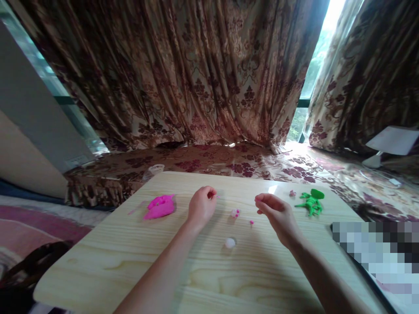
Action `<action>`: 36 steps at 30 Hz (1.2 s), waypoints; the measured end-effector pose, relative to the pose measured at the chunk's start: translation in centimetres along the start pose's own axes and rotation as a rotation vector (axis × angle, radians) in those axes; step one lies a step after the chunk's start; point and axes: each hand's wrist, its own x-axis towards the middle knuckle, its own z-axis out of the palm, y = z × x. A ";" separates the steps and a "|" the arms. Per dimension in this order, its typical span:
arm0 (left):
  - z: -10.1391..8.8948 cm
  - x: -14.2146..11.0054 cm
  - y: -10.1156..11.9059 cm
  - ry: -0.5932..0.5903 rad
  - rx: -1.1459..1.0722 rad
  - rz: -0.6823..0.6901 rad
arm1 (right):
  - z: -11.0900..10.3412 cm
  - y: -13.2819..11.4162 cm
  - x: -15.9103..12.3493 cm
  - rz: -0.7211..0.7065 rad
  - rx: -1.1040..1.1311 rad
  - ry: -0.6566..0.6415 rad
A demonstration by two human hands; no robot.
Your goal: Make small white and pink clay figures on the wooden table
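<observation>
My left hand (202, 206) is closed in a pinch above the table, with a tiny pinkish bit showing at its fingertips; what it is I cannot make out. To the right, my right hand (277, 214) has thumb and fingers pressed together, and anything between them is hidden. On the tabletop between the hands lies a small whitish piece with pink dots (234, 213). Near my right hand is a small magenta bit (252, 222). Closer to me sits a white ball (230, 242), touched by neither hand.
A magenta clay-like lump (160, 206) lies on the wooden table (108, 261) at left. At right are a green many-limbed figure (312, 203) and a small pinkish piece (292, 193). A dark-edged, pixelated object (376, 257) borders the right side. A lamp (391, 140) stands beyond.
</observation>
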 end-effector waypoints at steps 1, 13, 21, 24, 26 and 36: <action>-0.2 0.1 -0.4 0.003 0.038 0.017 | -0.1 -0.1 0.0 0.016 -0.014 0.001; 1.8 -3.4 5.9 -0.198 -0.224 0.223 | 1.0 0.1 -0.5 -0.202 -0.068 -0.015; 2.4 -4.2 6.3 -0.354 -0.443 -0.069 | 1.0 -1.1 -1.0 -0.495 -0.456 -0.097; 2.2 -4.3 6.6 -0.383 -0.482 -0.071 | 1.0 -1.2 -1.0 -0.514 -0.479 -0.094; 2.1 -4.4 6.9 -0.400 -0.488 -0.049 | 1.0 -1.1 -1.0 -0.512 -0.490 -0.075; 2.1 -4.8 6.9 -0.481 -0.643 -0.068 | 0.9 -1.0 -1.2 -0.582 -0.532 -0.158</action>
